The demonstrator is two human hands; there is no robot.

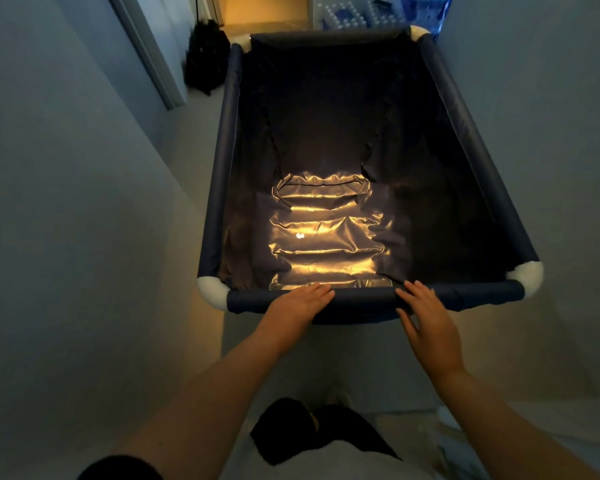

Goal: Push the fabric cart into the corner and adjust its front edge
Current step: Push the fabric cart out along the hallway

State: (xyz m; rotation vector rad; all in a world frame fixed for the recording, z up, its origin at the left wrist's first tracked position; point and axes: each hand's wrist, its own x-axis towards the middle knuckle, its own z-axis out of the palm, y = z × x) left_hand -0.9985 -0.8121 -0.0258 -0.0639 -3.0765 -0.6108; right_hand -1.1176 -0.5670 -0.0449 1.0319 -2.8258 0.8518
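Note:
A dark blue fabric cart [222, 161] with white corner joints fills the middle of the head view, standing in a narrow passage between two walls. Its inside is empty, with a warm light patch on the wrinkled liner. The front edge [364, 297] is a fabric-covered rail nearest me. My left hand [297, 303] lies flat on that rail, fingers together and stretched over the top. My right hand [426, 323] rests on the rail further right, its fingers draped over the top and its thumb against the rail's near side.
Grey walls [66, 202] run close along both sides of the cart. A black bag [205, 60] lies on the floor by a door frame at the far left. Packs of water bottles [354, 15] and a lit cardboard box [267, 12] stand beyond the cart's far end.

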